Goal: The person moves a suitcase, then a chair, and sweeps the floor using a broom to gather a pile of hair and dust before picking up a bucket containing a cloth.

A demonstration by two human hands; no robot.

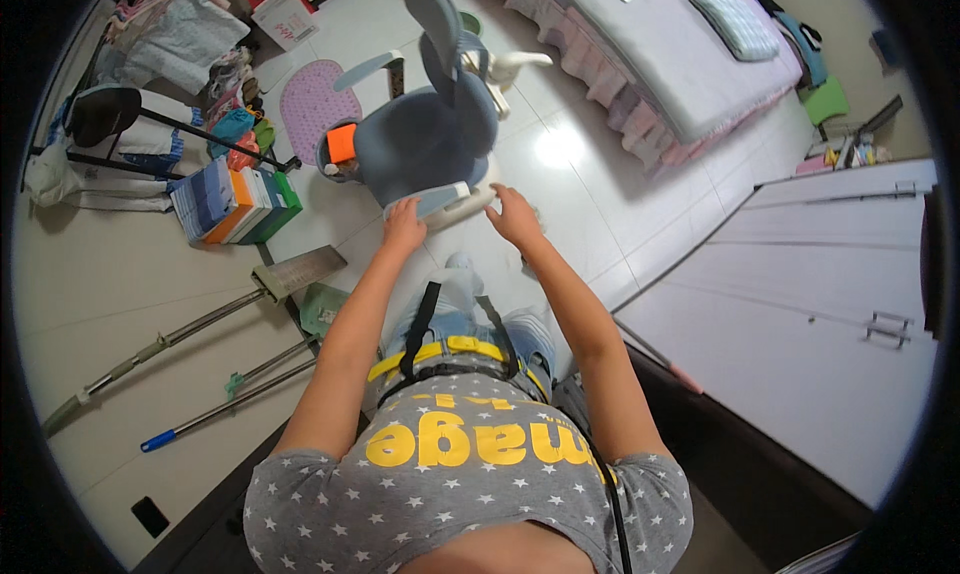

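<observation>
A blue-grey office chair [416, 142] stands on the tiled floor before me. My left hand [405, 225] rests on the near end of its light-blue armrest [444, 197]; whether the fingers grip it is not clear. At the other end of that armrest is my right hand [515, 215], fingers spread, the index fingertip near or touching a pale curved part [469, 208] beside it. The second armrest [367, 69] points away from me. Left of the seat stands a small bin [325, 157] with an orange item [342, 144] at its top.
A pink oval mat [319, 108] lies left of the chair. On the left are a clothes rack [210, 132], a flat mop [300, 272] and a green dustpan [322, 309]. A bed with a ruffled skirt [600, 86] stands upper right, a white cabinet [795, 289] at right.
</observation>
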